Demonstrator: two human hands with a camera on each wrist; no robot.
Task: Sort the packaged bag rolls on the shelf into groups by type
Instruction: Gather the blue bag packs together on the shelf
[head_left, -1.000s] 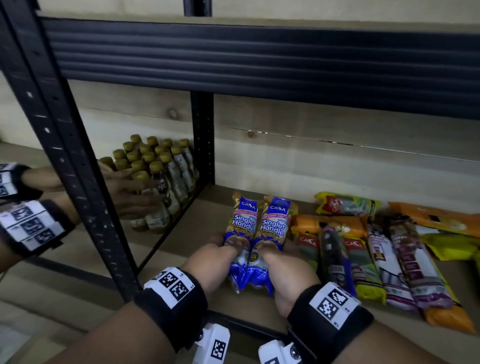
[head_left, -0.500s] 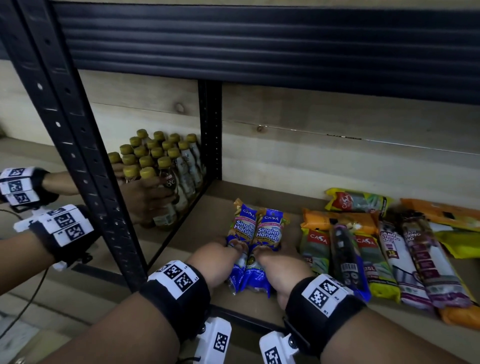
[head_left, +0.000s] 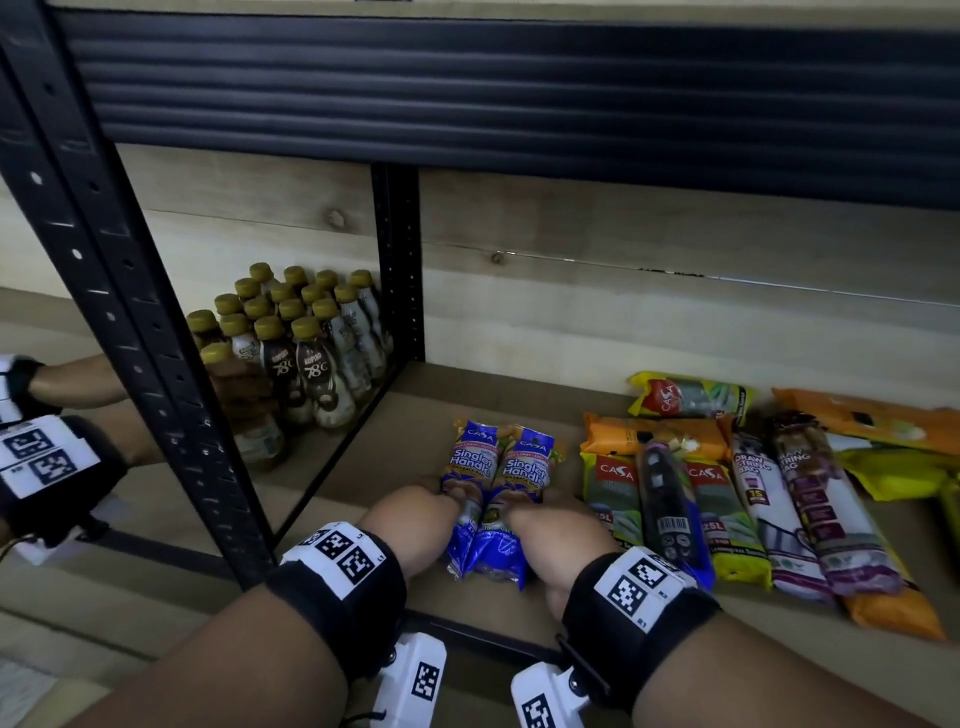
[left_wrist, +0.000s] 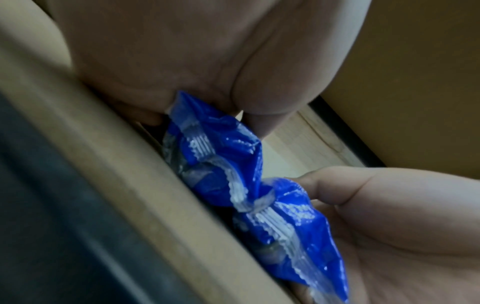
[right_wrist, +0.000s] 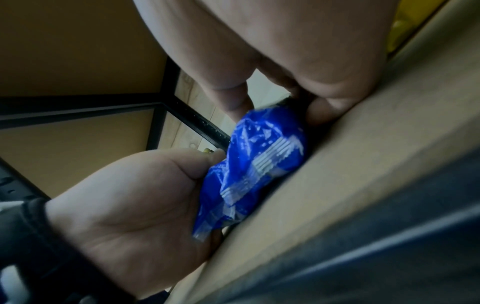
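The two blue Singlet Handle packs (head_left: 496, 493) lay side by side on the shelf (head_left: 395, 431), apart from the mixed row of other bag rolls (head_left: 727, 499) to their right. The likeliest slip from there, to my eye, was the glossy wrap sliding under the fingers — the crimped near ends were bunched and loose, so a pull on those alone might have dragged film rather than the roll inside. A sideways nudge might also have sent the right pack into the green Casa roll (head_left: 610, 499) just beside it and muddled the groups.

The left hand (head_left: 415, 519) had its fingers curled round the left pack, thumb on top, palm turned inward. The right hand (head_left: 545, 535) mirrored it, gripping the right pack the same way. Both wrists came in low over the shelf's front edge, forearms nearly parallel.

Beyond the black upright (head_left: 400, 270), coffee bottles (head_left: 291, 353) stood in a cluster, where another person's hand (head_left: 241, 389) reached among them.
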